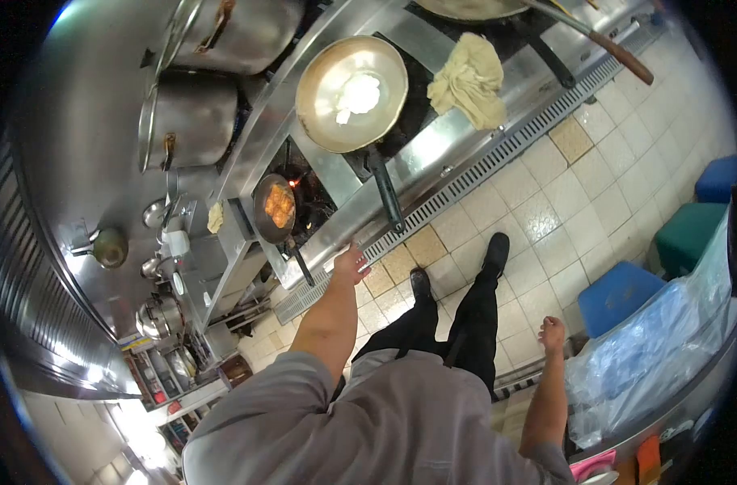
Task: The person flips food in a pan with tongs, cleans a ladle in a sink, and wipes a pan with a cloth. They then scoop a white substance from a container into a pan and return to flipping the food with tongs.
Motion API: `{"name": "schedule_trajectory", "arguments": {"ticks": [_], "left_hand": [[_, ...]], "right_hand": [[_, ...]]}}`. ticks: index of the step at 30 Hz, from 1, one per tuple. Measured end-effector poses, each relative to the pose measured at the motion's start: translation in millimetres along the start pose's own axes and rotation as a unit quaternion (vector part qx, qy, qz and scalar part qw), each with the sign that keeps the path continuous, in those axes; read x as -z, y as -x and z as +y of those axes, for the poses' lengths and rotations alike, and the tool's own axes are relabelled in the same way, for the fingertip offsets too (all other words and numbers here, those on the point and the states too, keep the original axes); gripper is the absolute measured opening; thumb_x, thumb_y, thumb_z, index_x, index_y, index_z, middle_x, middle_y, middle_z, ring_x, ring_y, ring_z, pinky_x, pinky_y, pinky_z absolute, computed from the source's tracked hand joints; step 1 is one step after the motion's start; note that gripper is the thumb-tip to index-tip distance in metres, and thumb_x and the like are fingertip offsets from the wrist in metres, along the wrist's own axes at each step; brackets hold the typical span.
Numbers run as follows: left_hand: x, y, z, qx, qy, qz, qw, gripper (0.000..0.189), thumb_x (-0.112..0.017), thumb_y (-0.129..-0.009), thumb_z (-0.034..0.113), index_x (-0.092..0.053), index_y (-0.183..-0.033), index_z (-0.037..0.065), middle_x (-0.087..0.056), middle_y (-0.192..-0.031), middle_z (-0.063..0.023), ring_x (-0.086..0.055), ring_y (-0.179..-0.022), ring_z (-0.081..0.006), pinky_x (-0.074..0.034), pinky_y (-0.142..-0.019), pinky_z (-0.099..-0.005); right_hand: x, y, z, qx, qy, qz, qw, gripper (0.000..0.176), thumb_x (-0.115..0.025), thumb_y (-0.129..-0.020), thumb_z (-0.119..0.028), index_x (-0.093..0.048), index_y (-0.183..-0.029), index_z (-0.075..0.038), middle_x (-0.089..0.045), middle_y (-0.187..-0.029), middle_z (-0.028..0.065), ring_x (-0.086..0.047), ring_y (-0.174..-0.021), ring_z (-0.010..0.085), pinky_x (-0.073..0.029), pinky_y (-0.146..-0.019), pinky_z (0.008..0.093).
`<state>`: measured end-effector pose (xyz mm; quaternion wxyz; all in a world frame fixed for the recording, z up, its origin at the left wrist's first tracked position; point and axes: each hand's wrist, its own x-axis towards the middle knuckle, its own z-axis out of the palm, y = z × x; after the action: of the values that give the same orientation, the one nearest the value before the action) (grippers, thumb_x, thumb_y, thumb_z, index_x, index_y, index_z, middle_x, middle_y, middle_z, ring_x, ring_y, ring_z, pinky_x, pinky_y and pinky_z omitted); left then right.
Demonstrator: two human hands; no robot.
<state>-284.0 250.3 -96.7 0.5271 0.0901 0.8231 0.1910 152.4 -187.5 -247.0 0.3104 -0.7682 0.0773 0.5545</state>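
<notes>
My left hand reaches out and rests on the front edge of the steel stove, fingers spread and holding nothing. Just beyond it sits a small dark pan of orange food over a lit burner, its handle pointing toward me. Further along the range, a large pan with something white in it has its long black handle hanging over the edge. My right hand hangs at my side, fingers curled in and empty, close to a heap of clear plastic bags.
A yellowish cloth lies on the stove, and a wooden-handled utensil sticks out past it. Big steel pots stand at the back. A drain grate runs along the tiled floor. Blue and green stools stand to my right.
</notes>
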Motion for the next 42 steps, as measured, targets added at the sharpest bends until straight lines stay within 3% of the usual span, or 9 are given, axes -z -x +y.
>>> {"name": "schedule_trajectory", "arguments": {"ticks": [11, 17, 18, 20, 24, 29, 33, 41, 42], "left_hand": [[101, 17, -71, -0.060, -0.312, -0.114, 0.941, 0.051, -0.069, -0.086, 0.037, -0.054, -0.129, 0.014, -0.061, -0.119, -0.0082, -0.062, -0.103, -0.0260, -0.050, -0.080, -0.0473], [235, 15, -110, -0.049, -0.214, -0.041, 0.975, 0.050, -0.067, -0.086, 0.038, -0.055, -0.129, 0.015, -0.064, -0.113, -0.0063, -0.064, -0.096, -0.0223, -0.052, -0.077, -0.0444], [258, 14, -120, -0.068, -0.201, -0.029, 0.977, 0.049, -0.066, -0.087, 0.037, -0.055, -0.129, 0.014, -0.064, -0.110, -0.0073, -0.064, -0.096, -0.0228, -0.053, -0.076, -0.0450], [298, 10, -136, -0.043, -0.184, -0.009, 0.982, 0.048, -0.065, -0.087, 0.035, -0.055, -0.128, 0.012, -0.064, -0.110, -0.0082, -0.064, -0.094, -0.0235, -0.053, -0.075, -0.0445], [358, -12, -184, -0.031, -0.187, -0.024, 0.981, 0.047, -0.065, -0.088, 0.034, -0.055, -0.128, 0.011, -0.064, -0.110, -0.0086, -0.065, -0.090, -0.0239, -0.054, -0.073, -0.0427], [411, 5, -223, -0.051, -0.108, -0.028, 0.992, 0.046, -0.066, -0.088, 0.032, -0.056, -0.128, 0.011, -0.065, -0.108, -0.0088, -0.065, -0.087, -0.0227, -0.055, -0.068, -0.0404], [481, -14, -289, -0.046, 0.012, -0.006, 0.999, 0.040, -0.062, -0.090, 0.030, -0.055, -0.125, 0.012, -0.062, -0.105, -0.0064, -0.063, -0.085, -0.0216, -0.052, -0.065, -0.0399], [521, -7, -441, 0.077, 0.138, 0.063, 0.985, 0.017, -0.045, -0.095, 0.022, -0.056, -0.102, 0.010, -0.059, -0.090, -0.0068, -0.061, -0.080, -0.0251, -0.048, -0.057, -0.0385], [521, -19, -468, -0.125, -0.183, -0.018, 0.975, 0.016, -0.051, -0.093, 0.024, -0.057, -0.100, 0.010, -0.060, -0.094, -0.0078, -0.062, -0.083, -0.0253, -0.050, -0.062, -0.0407]], "right_hand": [[14, -16, -18, 0.034, 0.131, 0.015, 0.991, 0.023, -0.056, -0.089, -0.019, -0.064, -0.101, -0.001, -0.058, -0.064, 0.0069, -0.056, -0.053, 0.0201, -0.046, -0.045, 0.0349], [-138, -75, -70, 0.586, 0.464, -0.076, 0.660, 0.030, -0.055, -0.088, -0.026, -0.065, -0.081, 0.001, -0.066, -0.077, 0.0212, -0.064, -0.063, 0.0329, -0.050, -0.061, 0.0464], [-191, 17, -128, 0.373, 0.338, -0.145, 0.852, 0.029, -0.057, -0.091, -0.026, -0.065, -0.093, 0.001, -0.066, -0.077, 0.0138, -0.061, -0.059, 0.0236, -0.049, -0.056, 0.0403], [-287, 18, -148, 0.478, 0.294, -0.319, 0.763, 0.032, -0.060, -0.092, -0.029, -0.063, -0.106, 0.000, -0.061, -0.073, 0.0041, -0.058, -0.060, 0.0140, -0.047, -0.054, 0.0287], [-436, 250, -242, 0.256, 0.213, -0.414, 0.847, 0.044, -0.060, -0.093, -0.045, -0.059, -0.114, -0.006, -0.063, -0.088, 0.0011, -0.059, -0.073, 0.0131, -0.049, -0.061, 0.0288], [-564, 299, -222, 0.105, 0.064, -0.407, 0.905, 0.035, -0.057, -0.096, -0.039, -0.054, -0.107, -0.006, -0.053, -0.074, 0.0012, -0.048, -0.055, 0.0125, -0.045, -0.050, 0.0309], [-538, 306, -210, 0.158, 0.067, -0.344, 0.923, 0.026, -0.053, -0.098, -0.033, -0.056, -0.085, -0.011, -0.046, -0.063, -0.0034, -0.036, -0.043, 0.0091, -0.028, -0.038, 0.0275], [-514, 271, -254, 0.343, 0.181, -0.214, 0.897, 0.039, -0.052, -0.098, -0.035, -0.063, -0.079, -0.003, -0.055, -0.062, 0.0051, -0.047, -0.051, 0.0174, -0.037, -0.048, 0.0354], [-517, 280, -261, 0.326, 0.210, -0.210, 0.897, 0.039, -0.053, -0.098, -0.035, -0.063, -0.077, -0.004, -0.056, -0.063, 0.0057, -0.047, -0.052, 0.0173, -0.038, -0.049, 0.0349]]}}
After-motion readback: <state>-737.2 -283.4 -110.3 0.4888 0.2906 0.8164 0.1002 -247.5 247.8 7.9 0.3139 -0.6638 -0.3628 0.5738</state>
